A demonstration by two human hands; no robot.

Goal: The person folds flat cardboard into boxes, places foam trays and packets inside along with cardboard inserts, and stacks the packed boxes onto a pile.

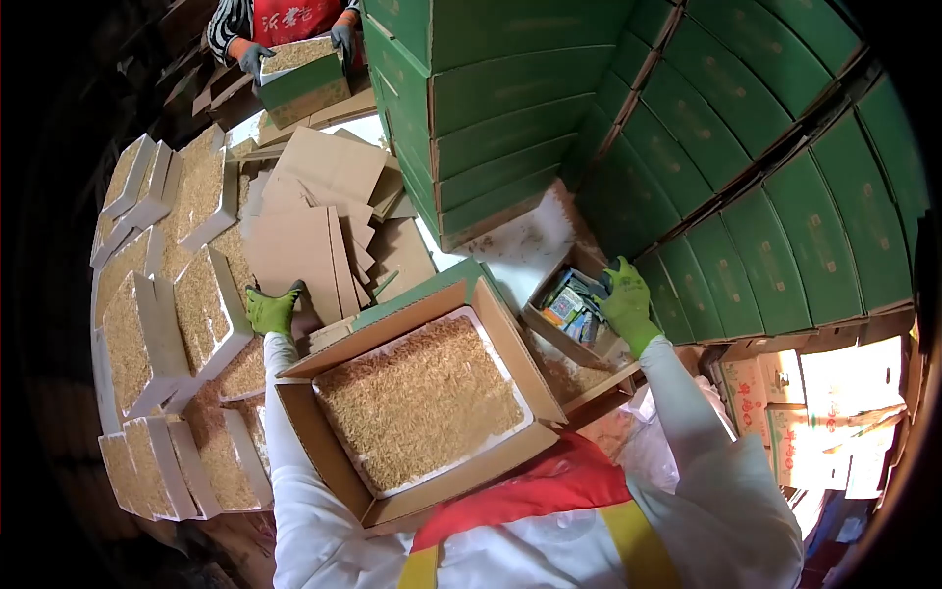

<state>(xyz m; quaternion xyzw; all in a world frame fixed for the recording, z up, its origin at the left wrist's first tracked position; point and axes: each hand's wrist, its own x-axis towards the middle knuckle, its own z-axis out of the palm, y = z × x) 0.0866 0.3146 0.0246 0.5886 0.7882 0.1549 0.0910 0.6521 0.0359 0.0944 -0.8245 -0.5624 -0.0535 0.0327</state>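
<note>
An open cardboard box with green outer sides stands in front of my body. Inside it lies a white tray filled with tan husk-like material. My left hand, in a green glove, is beyond the box's left corner with thumb and fingers apart, next to a pile of flat cardboard sheets. To the right, my gloved right hand is at the edge of a small open carton that holds small colourful packets. Its fingertips are partly hidden, so what they hold cannot be made out.
Several white trays of husk-like material cover the left side. Tall stacks of green boxes rise ahead and to the right. Beyond the cardboard, a co-worker's gloved hands hold a green box. Printed cartons stand at the lower right.
</note>
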